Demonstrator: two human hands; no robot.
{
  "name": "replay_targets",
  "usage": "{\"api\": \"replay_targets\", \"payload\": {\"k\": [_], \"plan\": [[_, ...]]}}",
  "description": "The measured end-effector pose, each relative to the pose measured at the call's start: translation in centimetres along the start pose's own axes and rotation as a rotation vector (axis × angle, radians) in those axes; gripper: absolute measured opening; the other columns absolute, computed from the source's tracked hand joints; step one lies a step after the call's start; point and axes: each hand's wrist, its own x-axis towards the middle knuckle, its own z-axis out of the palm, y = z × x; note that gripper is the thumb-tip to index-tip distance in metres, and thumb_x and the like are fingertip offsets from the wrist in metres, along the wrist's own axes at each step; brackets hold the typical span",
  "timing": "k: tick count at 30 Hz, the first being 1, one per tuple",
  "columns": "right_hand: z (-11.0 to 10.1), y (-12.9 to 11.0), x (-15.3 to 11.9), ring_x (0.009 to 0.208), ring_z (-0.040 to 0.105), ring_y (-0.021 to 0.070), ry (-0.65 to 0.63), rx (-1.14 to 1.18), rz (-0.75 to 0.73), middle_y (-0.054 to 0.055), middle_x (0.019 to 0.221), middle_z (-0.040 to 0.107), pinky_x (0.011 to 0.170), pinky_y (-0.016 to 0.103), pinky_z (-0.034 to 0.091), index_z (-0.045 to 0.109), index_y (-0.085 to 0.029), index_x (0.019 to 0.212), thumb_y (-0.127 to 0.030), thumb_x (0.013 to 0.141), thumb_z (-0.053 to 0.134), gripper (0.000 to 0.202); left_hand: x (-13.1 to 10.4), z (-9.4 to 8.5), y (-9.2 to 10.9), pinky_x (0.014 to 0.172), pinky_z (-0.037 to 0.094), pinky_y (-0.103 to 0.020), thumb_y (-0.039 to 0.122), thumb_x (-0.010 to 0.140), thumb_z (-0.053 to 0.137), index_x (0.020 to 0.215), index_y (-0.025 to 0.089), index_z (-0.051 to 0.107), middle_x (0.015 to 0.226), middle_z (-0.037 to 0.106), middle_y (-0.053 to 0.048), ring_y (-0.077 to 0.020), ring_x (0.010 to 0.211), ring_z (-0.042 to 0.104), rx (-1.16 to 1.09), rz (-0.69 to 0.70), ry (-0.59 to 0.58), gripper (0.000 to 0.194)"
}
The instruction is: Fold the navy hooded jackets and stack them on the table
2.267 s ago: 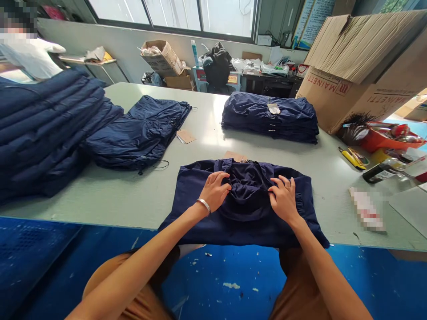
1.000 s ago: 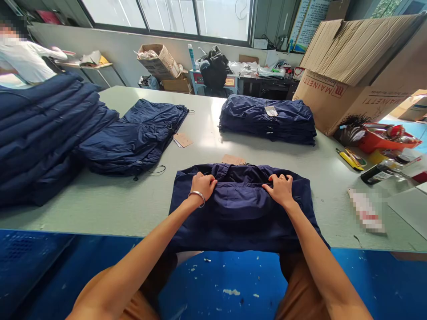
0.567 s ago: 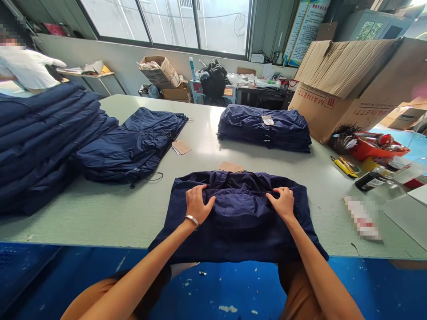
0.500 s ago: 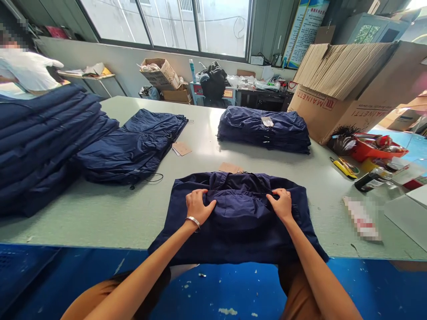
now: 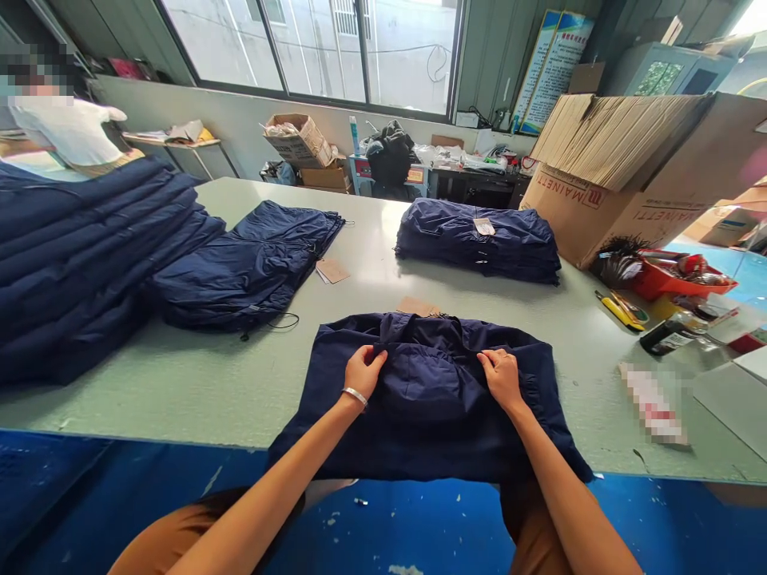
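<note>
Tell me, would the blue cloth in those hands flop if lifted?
Probably floppy: the blue cloth sags in soft creases between the left hand and the right hand. It may be light, since it looks thin. It likely won't roll, being spread on the table.

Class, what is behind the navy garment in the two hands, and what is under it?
Behind the navy garment, a brown tag shows past its far edge, with a folded navy stack farther back on the table. Whatever lies under the garment is covered and hidden.
</note>
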Motion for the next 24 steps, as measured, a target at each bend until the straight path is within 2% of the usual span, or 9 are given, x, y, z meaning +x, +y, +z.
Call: {"api": "replay_targets", "payload": {"k": [2,5,8,10,13,16,19,22,24], "plan": [[0.2,0.3,0.5,0.078,0.057,0.022,-0.065,-0.029,0.046,0.007,0.076,0.066,0.081,0.036,0.038,0.071,-0.021,0.081,-0.061,0.098,0.03,0.06,-0.2,-0.1,0.2,0.078,0.053,-0.036,0.057,0.065,0.07,0.082,0.018,0.064,0.082,0.07,-0.005,-0.0225,0.08,0.065,-0.085,0.021,-0.045,0.043],[0.2,0.4,1.0,0.077,0.057,0.022,-0.139,-0.029,0.077,0.005,0.068,0.061,0.078,0.035,0.037,0.066,-0.022,0.07,-0.062,0.098,0.027,0.062,-0.2,-0.3,0.5,0.082,0.054,-0.037,0.055,0.062,0.074,0.088,0.017,0.064,0.088,0.072,-0.005,-0.0228,0.084,0.067,-0.12,0.054,-0.093,0.047],[0.2,0.2,1.0,0.079,0.058,0.0216,-0.119,-0.038,0.048,0.004,0.074,0.063,0.085,0.037,0.037,0.07,-0.022,0.083,-0.07,0.089,0.044,0.055,0.0,-0.3,0.6,0.085,0.055,-0.039,0.054,0.062,0.075,0.09,0.018,0.065,0.093,0.074,-0.007,-0.0251,0.088,0.069,-0.076,0.082,-0.151,0.047],[0.2,0.1,0.9,0.079,0.058,0.0213,-0.103,-0.057,0.033,0.004,0.08,0.065,0.088,0.039,0.036,0.072,-0.023,0.093,-0.071,0.084,0.054,0.052,0.1,-0.4,0.5,0.084,0.055,-0.039,0.052,0.066,0.07,0.09,0.018,0.066,0.092,0.075,-0.007,-0.026,0.088,0.069,0.011,0.103,-0.176,0.042],[0.3,0.4,0.9,0.079,0.06,0.021,-0.122,-0.086,0.084,0.004,0.079,0.067,0.088,0.038,0.036,0.074,-0.023,0.094,-0.063,0.09,0.049,0.047,0.3,-0.7,-0.1,0.083,0.054,-0.039,0.046,0.076,0.061,0.091,0.018,0.068,0.091,0.075,-0.007,-0.0266,0.087,0.069,0.2,0.133,-0.133,0.033],[0.5,0.8,0.9,0.084,0.063,0.0219,-0.154,-0.176,0.139,0.006,0.082,0.071,0.087,0.038,0.036,0.074,-0.023,0.095,-0.051,0.096,0.043,0.042,0.6,-1.1,-0.9,0.085,0.053,-0.039,0.037,0.078,0.06,0.094,0.02,0.068,0.097,0.075,-0.007,-0.0276,0.092,0.069,0.385,0.113,-0.07,0.025],[0.9,1.1,0.5,0.086,0.064,0.0226,-0.187,-0.308,0.14,0.007,0.083,0.072,0.086,0.038,0.034,0.073,-0.022,0.094,-0.043,0.096,0.046,0.035,0.9,-1.0,-1.5,0.086,0.053,-0.038,0.032,0.079,0.059,0.098,0.02,0.068,0.1,0.074,-0.008,-0.0276,0.095,0.069,0.521,0.088,-0.114,0.024],[0.5,0.7,0.2,0.086,0.063,0.0234,-0.196,-0.364,0.147,0.007,0.08,0.071,0.085,0.038,0.034,0.071,-0.02,0.101,-0.036,0.094,0.051,0.026,0.5,-0.9,-1.3,0.092,0.051,-0.041,0.03,0.08,0.059,0.114,0.016,0.065,0.107,0.071,-0.013,-0.0298,0.103,0.066,0.661,0.137,-0.109,0.036],[-0.2,-0.1,0.1,0.09,0.063,0.0254,-0.133,-0.378,0.139,0.01,0.085,0.072,0.087,0.039,0.035,0.068,-0.017,0.108,-0.03,0.094,0.05,0.027,-0.2,-0.8,-0.5,0.098,0.048,-0.046,0.029,0.08,0.06,0.13,0.011,0.058,0.114,0.066,-0.017,-0.0331,0.111,0.061,0.739,0.205,-0.005,0.052]]}}
